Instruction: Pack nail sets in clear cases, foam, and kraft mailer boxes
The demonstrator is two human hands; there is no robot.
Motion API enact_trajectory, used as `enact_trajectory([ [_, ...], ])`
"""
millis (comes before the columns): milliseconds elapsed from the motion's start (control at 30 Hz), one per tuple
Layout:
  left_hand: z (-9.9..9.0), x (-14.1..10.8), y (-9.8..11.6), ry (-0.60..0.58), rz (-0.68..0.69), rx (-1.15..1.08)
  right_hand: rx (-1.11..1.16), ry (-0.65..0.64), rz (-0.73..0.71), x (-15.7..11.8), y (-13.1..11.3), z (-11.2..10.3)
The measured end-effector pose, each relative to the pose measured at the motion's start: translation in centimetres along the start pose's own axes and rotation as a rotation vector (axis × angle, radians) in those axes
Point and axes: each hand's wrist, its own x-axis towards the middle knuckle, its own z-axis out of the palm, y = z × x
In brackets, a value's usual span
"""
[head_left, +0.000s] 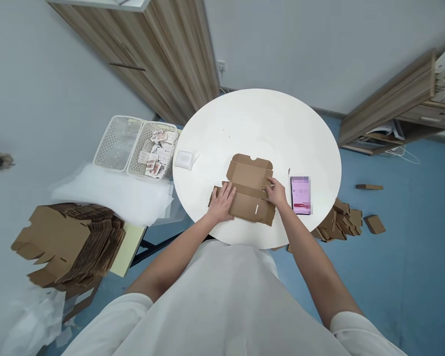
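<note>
A brown cardboard box blank (249, 174) lies unfolded on the round white table (282, 118), its far panel and side flaps spread out. My left hand (222, 202) rests on its left side with the fingers stretched over the card. At the right edge, the fingers of my right hand (276, 192) are pinched on a side flap of the blank. A phone with a lit pink screen (300, 195) lies to the right of my right hand. On the table's left edge sits a small white wrapped packet (184, 159).
Left of the table stand white plastic baskets (135, 148), one holding several printed packets. Thin white sheets (111, 195) and a stack of flat box blanks (77, 242) lie nearer me. Folded boxes (341, 222) are heaped on the floor at right. A wooden cabinet (170, 54) stands behind.
</note>
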Motion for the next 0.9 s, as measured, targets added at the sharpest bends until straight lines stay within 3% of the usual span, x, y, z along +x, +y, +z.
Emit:
enact_trajectory([
  [400, 0.0, 0.8, -0.7, -0.034, 0.056, 0.022, -0.140, -0.184, -0.128, -1.4, -0.8, -0.6],
  [533, 0.2, 0.6, -0.8, -0.024, 0.082, 0.032, -0.365, -0.044, -0.210, -3.6, -1.4, -0.4],
  [600, 0.3, 0.2, -1.0, -0.006, 0.103, 0.040, -0.489, -0.053, -0.337, -5.2, -1.8, 0.1],
  [700, 0.3, -0.3, -1.3, 0.026, 0.127, 0.056, -0.627, -0.224, -0.515, -7.6, -2.1, 1.4],
  [900, 0.1, -2.0, -2.4, 0.038, 0.109, 0.074, -0.894, -0.269, -0.447, -9.4, -2.2, 4.6],
])
